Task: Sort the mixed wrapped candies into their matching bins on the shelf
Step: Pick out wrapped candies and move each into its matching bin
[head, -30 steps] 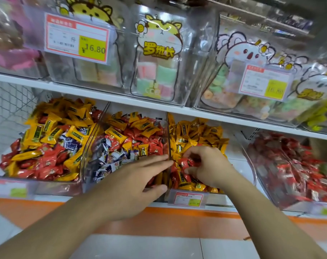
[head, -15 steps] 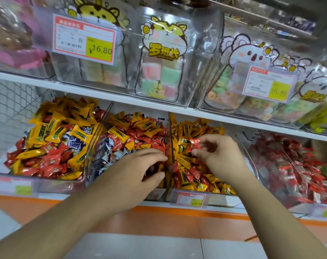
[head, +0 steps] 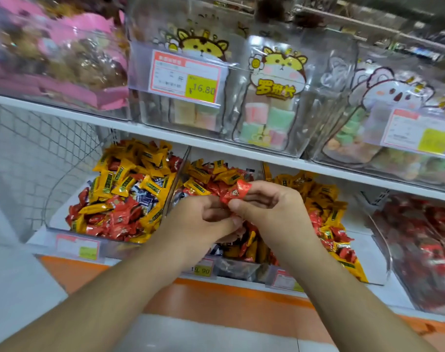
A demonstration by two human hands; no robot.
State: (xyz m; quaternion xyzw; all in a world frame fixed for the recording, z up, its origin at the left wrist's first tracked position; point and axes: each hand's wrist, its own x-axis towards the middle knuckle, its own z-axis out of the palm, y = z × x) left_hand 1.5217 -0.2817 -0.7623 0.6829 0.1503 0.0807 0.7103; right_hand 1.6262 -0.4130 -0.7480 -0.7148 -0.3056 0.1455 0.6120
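A red wrapped candy (head: 235,192) is held up above the middle bin (head: 181,168), which holds mixed yellow, red and blue-white candies. My right hand (head: 272,212) pinches the candy between thumb and forefinger. My left hand (head: 203,219) is right beside it with curled fingers, its fingertips closing on the candy's lower left end. The left bin (head: 109,240) also holds a mix of yellow, red and blue-white pieces. The bin to the right (head: 368,252) holds mostly yellow candies with some red. A far right bin (head: 384,240) is full of red candies.
A white shelf board (head: 165,134) runs just above the bins, with clear tubs of pastel sweets and price tags (head: 185,76) on it. Wire mesh (head: 38,138) closes the left end. An orange strip (head: 216,301) runs below the bins.
My right hand lifted a red candy out of the mostly yellow bin and carried it left. My left hand rose from over the middle bin, curled, and met the candy.
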